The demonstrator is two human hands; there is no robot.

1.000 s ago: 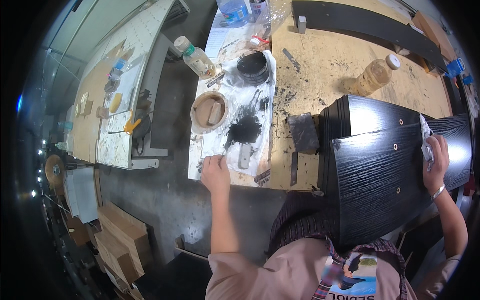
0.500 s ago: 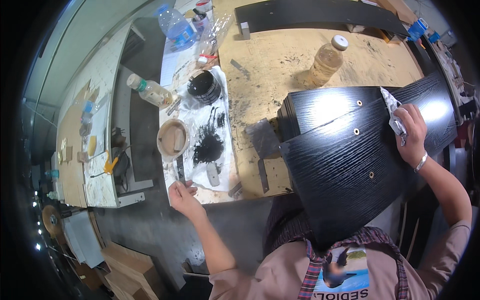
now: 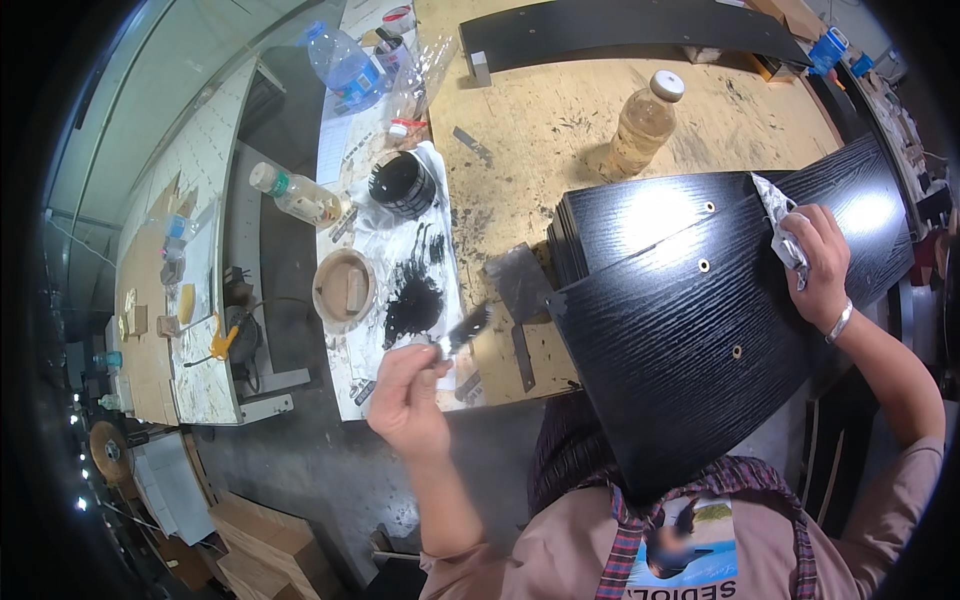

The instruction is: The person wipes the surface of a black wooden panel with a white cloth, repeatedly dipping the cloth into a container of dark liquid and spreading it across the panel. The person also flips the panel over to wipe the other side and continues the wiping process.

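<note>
My left hand (image 3: 412,405) is raised over the near edge of the bench, its fingers pinched on a short dark flat tool (image 3: 466,331). The tool is blurred, so its exact kind is unclear. With my right hand (image 3: 822,258) I grip a crumpled white cloth (image 3: 779,222), pressed to a glossy black wood-grain panel (image 3: 640,330). This panel lies aslant on a stack of similar black panels (image 3: 625,200) and bears small brass-coloured rings. Left of the panel, a black-smeared white sheet (image 3: 432,190) carries a black-stained pot (image 3: 402,184) and a round dish (image 3: 344,289).
A capped bottle of yellowish liquid (image 3: 645,125) stands behind the panels. A dark metal plate (image 3: 520,283) and a thin dark strip (image 3: 523,357) lie beside the stack. Farther left are a small clear bottle (image 3: 297,195) and a large bluish bottle (image 3: 345,68). A long black board (image 3: 630,30) rests at the back.
My left hand has moved right and over the bench, and now holds up the dark flat tool. My right hand stays on the panel with the cloth.
</note>
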